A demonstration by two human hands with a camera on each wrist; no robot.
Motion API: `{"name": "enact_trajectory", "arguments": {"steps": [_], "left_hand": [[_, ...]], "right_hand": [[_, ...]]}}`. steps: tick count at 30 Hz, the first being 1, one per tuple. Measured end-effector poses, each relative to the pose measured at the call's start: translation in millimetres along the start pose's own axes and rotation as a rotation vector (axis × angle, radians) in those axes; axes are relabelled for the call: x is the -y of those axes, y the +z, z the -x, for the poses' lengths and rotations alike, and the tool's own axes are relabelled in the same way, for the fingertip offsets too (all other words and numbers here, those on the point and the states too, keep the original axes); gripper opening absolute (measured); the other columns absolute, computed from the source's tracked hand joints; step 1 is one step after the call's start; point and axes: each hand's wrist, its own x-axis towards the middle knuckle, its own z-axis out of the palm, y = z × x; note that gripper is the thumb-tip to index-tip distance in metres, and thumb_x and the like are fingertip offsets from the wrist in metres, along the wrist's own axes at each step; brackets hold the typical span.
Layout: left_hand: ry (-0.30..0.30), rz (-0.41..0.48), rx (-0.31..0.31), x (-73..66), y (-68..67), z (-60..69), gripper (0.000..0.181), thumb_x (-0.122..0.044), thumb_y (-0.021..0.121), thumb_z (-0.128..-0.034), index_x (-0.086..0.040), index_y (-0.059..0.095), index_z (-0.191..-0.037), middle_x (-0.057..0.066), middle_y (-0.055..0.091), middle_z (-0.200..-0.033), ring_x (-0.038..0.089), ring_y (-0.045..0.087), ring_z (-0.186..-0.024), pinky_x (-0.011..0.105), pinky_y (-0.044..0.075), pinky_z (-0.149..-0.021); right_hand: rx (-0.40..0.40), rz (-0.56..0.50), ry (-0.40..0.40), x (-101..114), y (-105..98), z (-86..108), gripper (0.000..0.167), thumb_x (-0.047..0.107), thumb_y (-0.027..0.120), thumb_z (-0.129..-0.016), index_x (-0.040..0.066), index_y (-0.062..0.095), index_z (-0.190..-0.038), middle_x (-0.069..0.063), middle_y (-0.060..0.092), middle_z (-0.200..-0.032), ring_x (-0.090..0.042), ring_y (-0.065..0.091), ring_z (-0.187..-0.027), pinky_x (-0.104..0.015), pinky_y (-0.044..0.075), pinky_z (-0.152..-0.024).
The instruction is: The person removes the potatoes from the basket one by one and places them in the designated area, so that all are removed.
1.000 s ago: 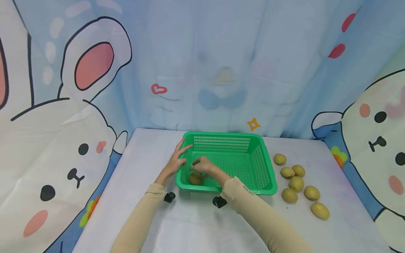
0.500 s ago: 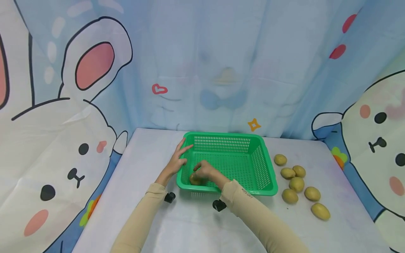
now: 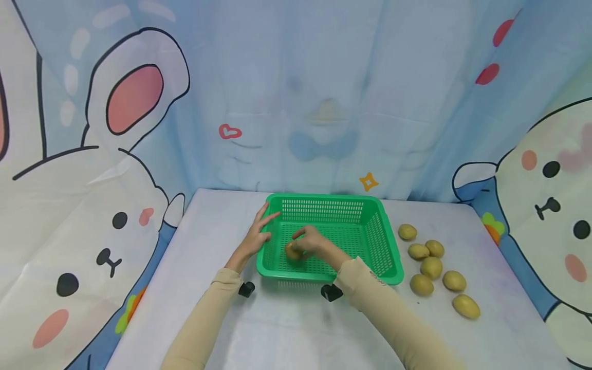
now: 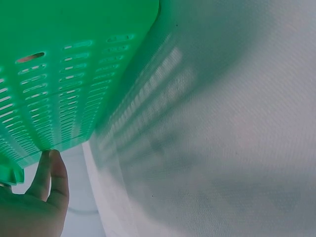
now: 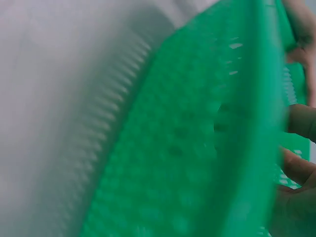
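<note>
My left hand [image 3: 253,239] grips the left rim of a green plastic basket [image 3: 339,278]. In the left wrist view, fingertips [image 4: 56,157] press against the outside of the slotted wall. My right hand [image 3: 315,240] reaches inside the basket, near its left part, and holds a yellow-brown potato [image 3: 293,251] between thumb and fingers. Whether the potato touches the basket floor I cannot tell. The near wall hides part of the right hand [image 5: 298,170] in the blurred right wrist view, and the potato is not discernible there.
Several potatoes [image 3: 431,267] lie loose on the white cloth-covered table [image 3: 296,329], right of the basket. A blue curtain [image 3: 324,92] hangs behind the table. Printed rabbit cloths [image 3: 78,221] flank both sides. A small black device [image 3: 331,292] sits at each wrist.
The right hand has moved the potato from the basket's near-left corner slightly right and away from me. The left hand stays on the rim. The loose potatoes have not moved.
</note>
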Motion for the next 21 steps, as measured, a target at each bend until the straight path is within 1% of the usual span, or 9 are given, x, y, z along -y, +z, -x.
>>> {"name": "enact_trajectory", "arguments": {"steps": [5,8,10,14,17,19,21], "left_hand": [[0.014,-0.023,-0.022,0.0,2.0,-1.1,0.069,0.015,0.044,-0.0714,0.015,0.043,-0.140,0.033,0.004,-0.159,0.051,0.004,-0.145,0.045,0.037,-0.082],[0.013,-0.027,-0.022,0.7,2.1,-0.5,0.070,0.015,0.044,-0.0718,0.013,0.043,-0.141,0.032,0.005,-0.159,0.050,0.004,-0.146,0.043,0.037,-0.082],[0.010,-0.029,-0.019,1.1,1.9,0.3,0.070,0.015,0.044,-0.0719,0.013,0.042,-0.142,0.031,0.004,-0.160,0.050,0.003,-0.146,0.042,0.037,-0.081],[0.015,-0.043,-0.001,1.2,0.9,1.1,0.069,0.015,0.043,-0.0738,0.014,0.041,-0.143,0.031,0.002,-0.160,0.050,0.002,-0.146,0.038,0.038,-0.076],[0.021,-0.055,0.015,0.4,0.2,1.5,0.068,0.015,0.043,-0.0755,0.013,0.040,-0.144,0.031,0.000,-0.160,0.049,0.002,-0.146,0.036,0.038,-0.076],[0.019,-0.060,0.017,1.1,0.4,1.1,0.069,0.014,0.044,-0.0753,0.012,0.040,-0.144,0.031,0.000,-0.160,0.049,0.002,-0.146,0.038,0.038,-0.078],[0.013,-0.056,0.008,2.4,1.1,0.6,0.070,0.014,0.044,-0.0741,0.012,0.040,-0.144,0.031,0.001,-0.160,0.049,0.002,-0.146,0.042,0.039,-0.081]], "right_hand": [[-0.018,-0.017,-0.021,4,-26,7.4,0.039,0.001,0.061,-0.092,-0.013,0.056,-0.128,-0.033,0.046,-0.131,-0.043,0.060,-0.110,-0.052,0.053,-0.085],[-0.023,-0.032,-0.032,5,-43,12.8,0.039,0.001,0.061,-0.092,-0.012,0.056,-0.128,-0.033,0.047,-0.130,-0.044,0.061,-0.110,-0.052,0.053,-0.086],[-0.029,-0.038,-0.043,4,-55,15.4,0.039,0.002,0.061,-0.092,-0.011,0.056,-0.128,-0.033,0.049,-0.128,-0.044,0.062,-0.108,-0.050,0.054,-0.085],[-0.042,-0.051,-0.077,-3,-83,22.5,0.042,0.005,0.061,-0.093,-0.011,0.054,-0.131,-0.032,0.051,-0.127,-0.043,0.063,-0.107,-0.044,0.057,-0.080],[-0.048,-0.072,-0.100,-10,-106,32.9,0.044,0.006,0.059,-0.095,-0.012,0.050,-0.134,-0.033,0.050,-0.129,-0.042,0.062,-0.108,-0.041,0.057,-0.080],[-0.055,-0.086,-0.103,-15,-122,42.3,0.048,0.009,0.058,-0.096,-0.013,0.046,-0.138,-0.033,0.049,-0.131,-0.039,0.062,-0.109,-0.041,0.056,-0.083],[-0.067,-0.086,-0.104,-22,-139,52.6,0.050,0.011,0.057,-0.097,-0.013,0.044,-0.140,-0.032,0.049,-0.132,-0.035,0.063,-0.108,-0.041,0.055,-0.085]]}}
